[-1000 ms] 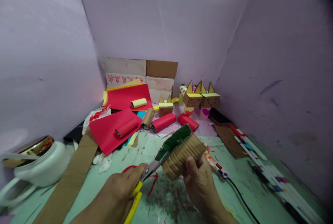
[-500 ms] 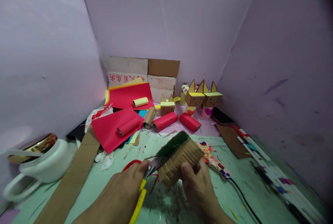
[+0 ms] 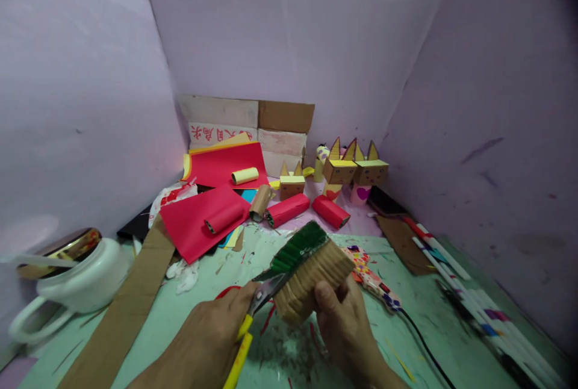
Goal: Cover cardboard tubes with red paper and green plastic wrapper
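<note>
My left hand (image 3: 203, 332) grips a pair of scissors (image 3: 258, 308) with yellow handles. Their blades lie across a piece of cardboard (image 3: 311, 283), along the border between its brown ridged part and a dark green flap. My right hand (image 3: 345, 326) pinches the brown part at its lower right, thumb in front and fingers behind. The cardboard is held above the green tabletop. Something red (image 3: 228, 291) shows behind my left hand; I cannot make out what it is. Just beyond my right hand lies a flower-patterned tool (image 3: 372, 283) with a black cord.
Red paper-covered rolls (image 3: 288, 210) and red sheets (image 3: 198, 220) lie farther back. Cardboard animal heads with pointed ears (image 3: 339, 170) stand at the back right. A white mug (image 3: 85, 280) and a long cardboard strip (image 3: 130, 311) are on the left, several markers (image 3: 478, 298) on the right.
The green flap has tilted up and shows more of its face, lifting away from the brown part at the blades. Both hands stay nearly in place.
</note>
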Available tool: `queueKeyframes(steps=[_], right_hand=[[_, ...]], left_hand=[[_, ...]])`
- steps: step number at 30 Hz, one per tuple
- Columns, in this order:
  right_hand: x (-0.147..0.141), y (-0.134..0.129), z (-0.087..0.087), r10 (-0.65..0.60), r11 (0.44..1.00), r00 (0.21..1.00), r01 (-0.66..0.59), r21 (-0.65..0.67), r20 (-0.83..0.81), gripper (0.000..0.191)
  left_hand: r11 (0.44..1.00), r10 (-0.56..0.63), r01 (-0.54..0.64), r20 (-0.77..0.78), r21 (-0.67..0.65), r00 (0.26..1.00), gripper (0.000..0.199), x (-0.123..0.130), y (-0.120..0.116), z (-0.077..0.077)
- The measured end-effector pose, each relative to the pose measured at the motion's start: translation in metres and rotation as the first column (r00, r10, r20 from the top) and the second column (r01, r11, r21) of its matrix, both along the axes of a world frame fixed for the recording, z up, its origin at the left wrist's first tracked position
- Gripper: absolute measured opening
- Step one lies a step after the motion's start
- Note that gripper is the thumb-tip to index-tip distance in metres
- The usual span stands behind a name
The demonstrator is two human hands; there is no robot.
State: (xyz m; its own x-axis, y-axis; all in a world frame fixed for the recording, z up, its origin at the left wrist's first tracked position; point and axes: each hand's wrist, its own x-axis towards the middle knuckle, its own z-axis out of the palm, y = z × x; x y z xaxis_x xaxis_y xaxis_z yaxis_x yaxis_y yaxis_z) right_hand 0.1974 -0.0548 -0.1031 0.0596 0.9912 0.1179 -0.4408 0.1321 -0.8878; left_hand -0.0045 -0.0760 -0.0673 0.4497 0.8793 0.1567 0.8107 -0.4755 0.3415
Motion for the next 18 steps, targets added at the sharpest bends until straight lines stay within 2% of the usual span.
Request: queueKeyframes(steps=[3,5,7,10,14,18], right_hand=[[-0.002,-0.002,0.0,0.041,0.999,0.999,-0.041,0.014,-0.001,0.049],[-0.003,-0.004,0.001,0.059,0.998,0.998,-0.059,0.023,0.008,0.049],[-0.003,-0.005,0.001,0.045,0.999,0.999,-0.045,0.025,0.024,0.048],[-0.003,-0.005,0.001,0.047,0.999,0.999,-0.047,0.016,0.008,0.047],[-0.003,-0.005,0.003,0.075,0.997,0.997,-0.075,0.008,-0.03,0.047],[-0.007,-0.006,0.008,0.069,0.997,0.996,-0.07,-0.022,-0.057,0.054]], left_hand=[[0.999,0.004,-0.005,-0.012,-0.033,1.0,0.056,0.007,-0.002,0.009],[0.998,0.04,-0.043,-0.075,-0.045,0.996,0.056,0.01,-0.002,0.013],[0.998,0.052,-0.056,-0.172,-0.018,0.984,0.055,0.012,-0.002,0.015],[0.997,0.014,0.008,-0.276,0.078,0.961,0.053,0.01,-0.001,0.012],[0.986,-0.053,0.091,-0.254,0.141,0.966,0.051,0.005,-0.001,0.008],[0.997,-0.065,0.073,-0.217,0.031,0.974,0.047,0.004,-0.001,0.013]])
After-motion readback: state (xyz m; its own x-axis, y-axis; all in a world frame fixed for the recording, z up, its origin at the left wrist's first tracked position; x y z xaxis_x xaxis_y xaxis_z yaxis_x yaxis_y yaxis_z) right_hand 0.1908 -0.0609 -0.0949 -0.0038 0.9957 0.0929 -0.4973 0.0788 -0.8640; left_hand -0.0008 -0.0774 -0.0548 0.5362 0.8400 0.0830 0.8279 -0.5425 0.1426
